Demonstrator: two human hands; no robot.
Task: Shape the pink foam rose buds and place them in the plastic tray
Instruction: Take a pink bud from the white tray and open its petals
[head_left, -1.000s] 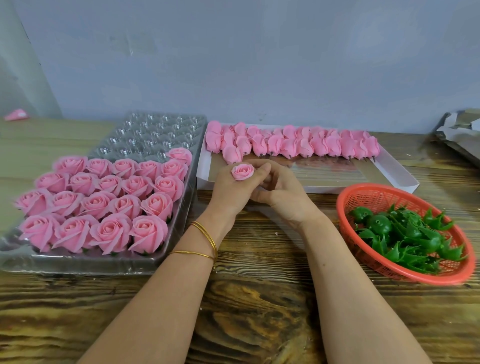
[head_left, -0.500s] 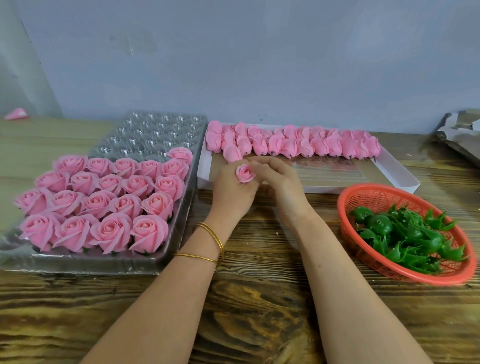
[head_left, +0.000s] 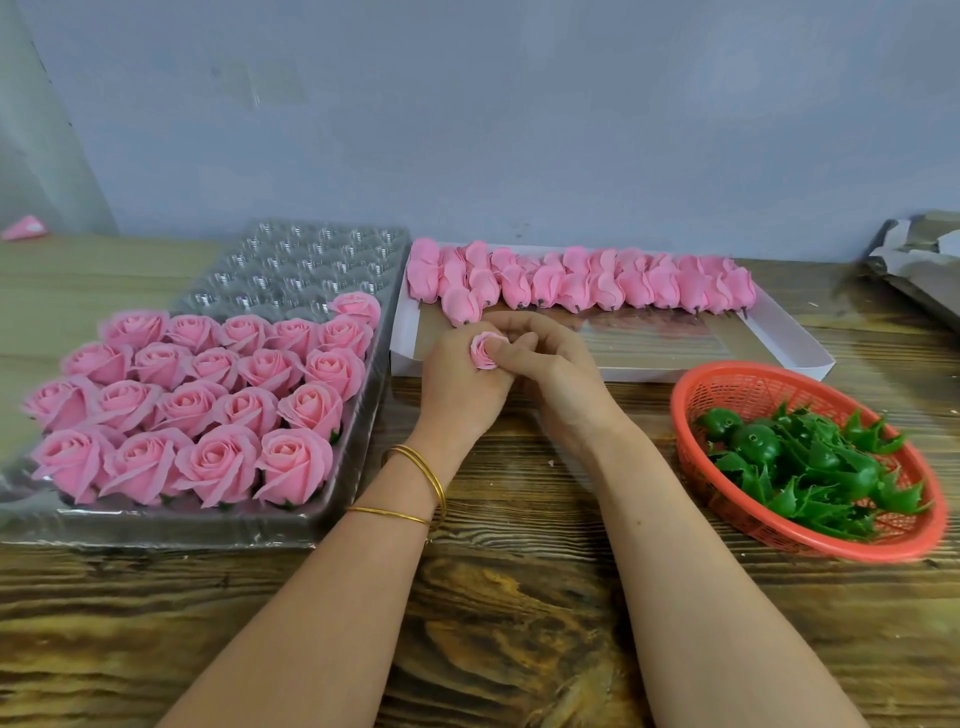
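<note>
Over the wood-grain counter (head_left: 519, 597), btwn the clear plastic cell tray (head_left: 311, 260) & white cardboard box (head_left: 649, 371), left hand (head_left: 457, 395) is cupping the small pink foam rose bud (head_left: 485, 352) face-up, fingers curled round it; right hand (head_left: 563, 384) fingers are pinching its rim, prob. spreading petals.

No legible txt, labels, brands or nos. on anything in view.

So the right grip (head_left: 561, 384) is properly on the rose bud (head_left: 485, 352) now. A second ago its fingers just lay stretched out alongside, and now thumb and forefinger pinch the bud's right edge. The left grip (head_left: 462, 384) wraps closer round the bud too, which looks tipped a bit toward the right grip.
</note>
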